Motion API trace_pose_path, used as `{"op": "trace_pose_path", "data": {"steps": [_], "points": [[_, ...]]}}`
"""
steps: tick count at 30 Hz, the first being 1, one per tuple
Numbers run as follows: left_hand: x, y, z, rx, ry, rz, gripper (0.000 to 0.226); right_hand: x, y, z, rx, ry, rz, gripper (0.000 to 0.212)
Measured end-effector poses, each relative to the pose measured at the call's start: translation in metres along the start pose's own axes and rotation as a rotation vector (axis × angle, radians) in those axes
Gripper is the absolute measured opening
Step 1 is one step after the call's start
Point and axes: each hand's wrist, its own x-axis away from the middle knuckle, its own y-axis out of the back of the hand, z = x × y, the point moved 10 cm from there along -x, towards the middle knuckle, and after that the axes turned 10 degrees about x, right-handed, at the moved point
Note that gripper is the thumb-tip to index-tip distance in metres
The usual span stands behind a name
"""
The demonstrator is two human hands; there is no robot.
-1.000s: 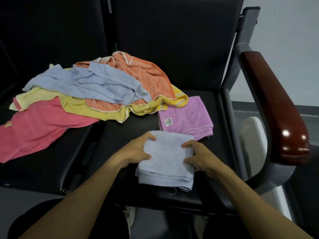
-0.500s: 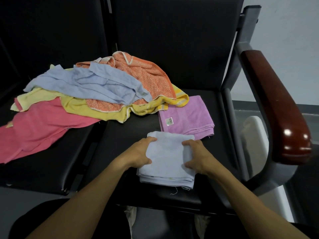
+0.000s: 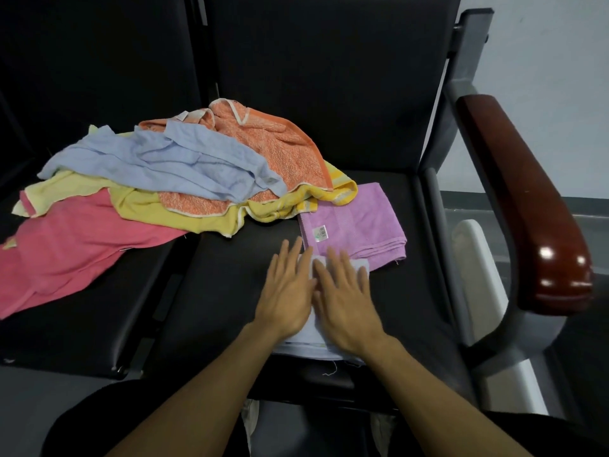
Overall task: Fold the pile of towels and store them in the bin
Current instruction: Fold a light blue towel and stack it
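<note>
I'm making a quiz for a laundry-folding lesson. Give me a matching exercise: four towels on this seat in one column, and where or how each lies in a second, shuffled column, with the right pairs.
Things:
1. purple towel
2. pale blue folded towel
3. pink towel
4. orange towel

States:
A. spread out at the far left of the pile
B. pressed flat under the left hand and the right hand
C. folded, with a white label showing
D. crumpled at the top of the pile, by the backrest

Pairs: 1-C, 2-B, 3-A, 4-D

Black seat [image 3: 230, 291] bears towel pile [image 3: 184, 179], 2 folded towels [image 3: 359, 222].
</note>
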Motion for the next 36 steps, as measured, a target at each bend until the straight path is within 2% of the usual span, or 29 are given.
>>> {"op": "trace_pose_path", "data": {"steps": [3, 9, 12, 14, 15, 18, 21, 24, 27, 30, 33, 36], "points": [[0.005, -0.033, 0.023, -0.112, 0.082, 0.101, 0.064, 0.007, -0.033, -0.007, 0.141, -0.005, 0.099, 0.063], [0.002, -0.044, 0.04, -0.135, 0.19, 0.192, 0.074, 0.017, -0.042, -0.038, 0.169, -0.172, 0.228, 0.086], [-0.002, -0.027, 0.035, -0.058, 0.186, 0.113, 0.07, 0.015, -0.02, -0.035, 0.09, -0.199, 0.126, 0.076], [-0.011, -0.008, 0.034, -0.055, 0.165, 0.055, 0.062, 0.006, 0.011, -0.036, 0.07, -0.18, -0.027, 0.058], [-0.015, -0.004, 0.035, -0.074, 0.165, 0.079, 0.056, 0.001, 0.02, -0.037, 0.094, -0.163, -0.05, 0.047], [-0.019, -0.002, 0.04, -0.087, 0.224, 0.225, 0.045, -0.012, 0.02, -0.053, 0.154, -0.208, 0.118, 0.045], [-0.017, -0.004, 0.043, -0.02, 0.27, 0.293, 0.04, -0.013, 0.017, -0.063, 0.14, -0.25, 0.22, 0.046], [-0.017, -0.001, 0.043, 0.157, 0.287, 0.285, 0.026, -0.014, 0.018, -0.067, 0.006, -0.23, 0.232, 0.022], [-0.018, 0.01, 0.043, 0.32, 0.312, 0.249, 0.024, -0.017, 0.029, -0.085, -0.337, -0.311, 0.15, 0.011], [-0.023, 0.02, 0.04, 0.502, 0.327, 0.243, 0.026, -0.018, 0.042, -0.094, -0.678, -0.387, 0.018, 0.02], [-0.035, 0.029, 0.03, 0.737, 0.305, 0.258, 0.026, -0.026, 0.067, -0.094, -0.763, -0.345, -0.171, 0.025], [-0.062, 0.036, 0.022, 0.806, 0.267, 0.241, 0.032, -0.046, 0.09, -0.108, -0.714, -0.328, -0.309, 0.026]]}}
